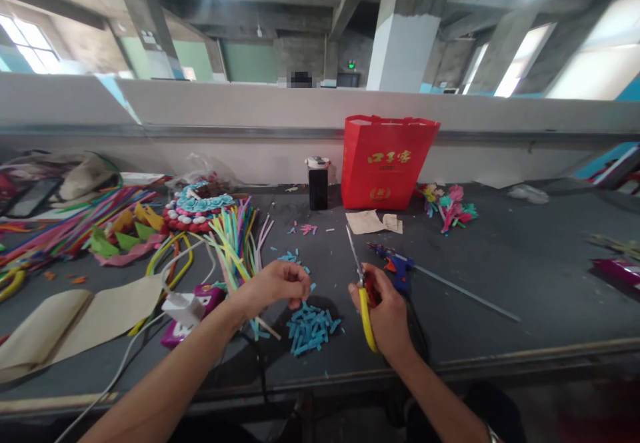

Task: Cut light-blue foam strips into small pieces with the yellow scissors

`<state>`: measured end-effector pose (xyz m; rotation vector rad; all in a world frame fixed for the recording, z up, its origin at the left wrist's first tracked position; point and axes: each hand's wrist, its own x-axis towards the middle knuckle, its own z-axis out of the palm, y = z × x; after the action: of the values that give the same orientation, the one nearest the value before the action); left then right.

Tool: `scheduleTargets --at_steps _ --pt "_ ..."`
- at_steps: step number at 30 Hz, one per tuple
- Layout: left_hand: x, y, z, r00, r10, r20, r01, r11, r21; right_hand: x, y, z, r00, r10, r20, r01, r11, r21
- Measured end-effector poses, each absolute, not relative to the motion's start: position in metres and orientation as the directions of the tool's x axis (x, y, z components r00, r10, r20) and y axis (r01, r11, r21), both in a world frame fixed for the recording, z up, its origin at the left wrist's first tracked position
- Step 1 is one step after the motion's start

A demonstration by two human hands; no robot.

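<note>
My right hand (384,306) is wrapped round a pair of scissors (367,316) with yellow handles, the blades pointing up and away over the dark table. To the left, my left hand (280,284) is closed, thumb and fingertips together, just above a pile of short blue cut pieces (313,330). What its fingers hold, if anything, is too small to make out. A few more blue pieces (290,256) lie scattered beyond the left hand. Beside the right hand rests a blue glue gun (400,266) with a long clear glue stick (470,295) in it.
A bundle of coloured straw-like strips (240,230) lies left of my left hand, near a purple power strip (173,333) with a white plug and cable. A red bag (387,163), a phone (319,190) and an open notebook (110,316) are also on the table.
</note>
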<state>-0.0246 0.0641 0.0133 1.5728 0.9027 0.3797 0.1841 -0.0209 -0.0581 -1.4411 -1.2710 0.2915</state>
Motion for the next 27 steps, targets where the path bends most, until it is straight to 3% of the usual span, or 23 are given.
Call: scheduleTargets --at_steps 3,8,15,22,27 --pt "-0.01 0.06 0.017 0.682 0.691 -0.238 0.249 0.086 0.965 0.179 -0.023 -0.054 0.352 0.827 0.438 0.417 0.28 -0.865" --pt "0.01 0.058 0.006 0.704 0.642 -0.302 0.298 0.119 0.947 0.173 -0.026 -0.042 0.235 0.9 0.368 0.251 0.309 -0.917" --pt "0.018 0.058 0.0 0.726 0.609 -0.319 0.278 0.165 0.946 0.175 -0.021 -0.047 0.227 0.89 0.394 0.324 0.313 -0.893" --pt "0.012 0.067 -0.003 0.789 0.506 -0.348 0.379 0.045 0.924 0.178 -0.022 -0.039 0.279 0.908 0.312 0.182 0.269 -0.946" --pt "0.013 0.068 0.003 0.783 0.574 -0.239 0.316 -0.036 0.948 0.18 -0.02 -0.038 0.283 0.91 0.303 0.159 0.267 -0.951"
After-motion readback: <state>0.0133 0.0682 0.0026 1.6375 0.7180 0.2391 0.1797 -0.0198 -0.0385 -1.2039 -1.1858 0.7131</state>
